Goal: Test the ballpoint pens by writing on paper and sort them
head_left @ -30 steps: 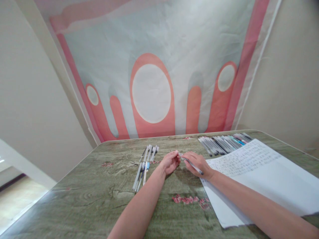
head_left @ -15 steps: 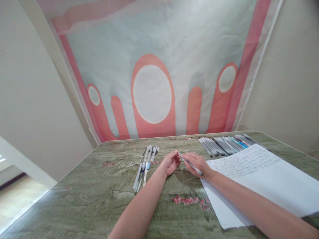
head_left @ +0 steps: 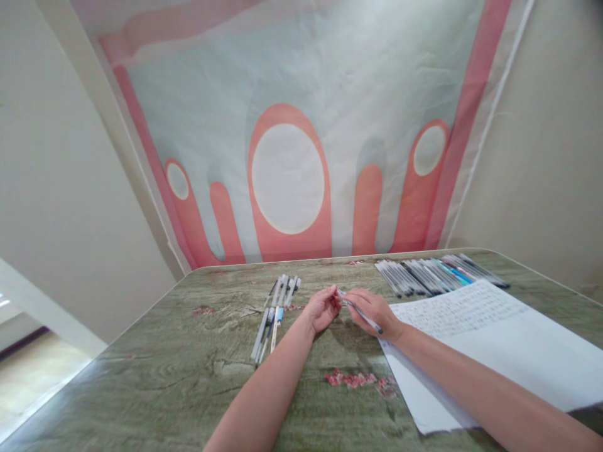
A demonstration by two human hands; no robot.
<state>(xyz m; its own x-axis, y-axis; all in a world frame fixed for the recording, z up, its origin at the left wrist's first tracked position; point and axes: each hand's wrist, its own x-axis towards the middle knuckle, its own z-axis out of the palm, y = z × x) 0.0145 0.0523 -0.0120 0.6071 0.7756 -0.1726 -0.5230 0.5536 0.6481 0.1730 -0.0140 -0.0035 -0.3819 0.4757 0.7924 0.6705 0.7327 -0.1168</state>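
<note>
My right hand (head_left: 375, 312) is closed round a clear-barrelled pen (head_left: 366, 316), its dark end pointing down toward me. At the pen's far end, my left hand (head_left: 323, 309) has its fingers curled, thumb and fingertips pinched on the tip. What else might be between those fingertips is too small to make out. Both hands are just above the wood-patterned table (head_left: 188, 370). To the left of my left hand lies a group of loose pens and pen parts (head_left: 264, 333), some white, one with a blue piece.
A long row of pens (head_left: 424, 276) lies at the back right of the table. In front of it is a large white paper sheet (head_left: 509, 351) with rows of writing, partly under my right forearm. A wall with a pink and orange printed covering (head_left: 292, 245) stands behind the table.
The paper's far corner has sunk slightly, so more of the pens at the right end of the row show. Both hands and the pen have stayed almost still.
</note>
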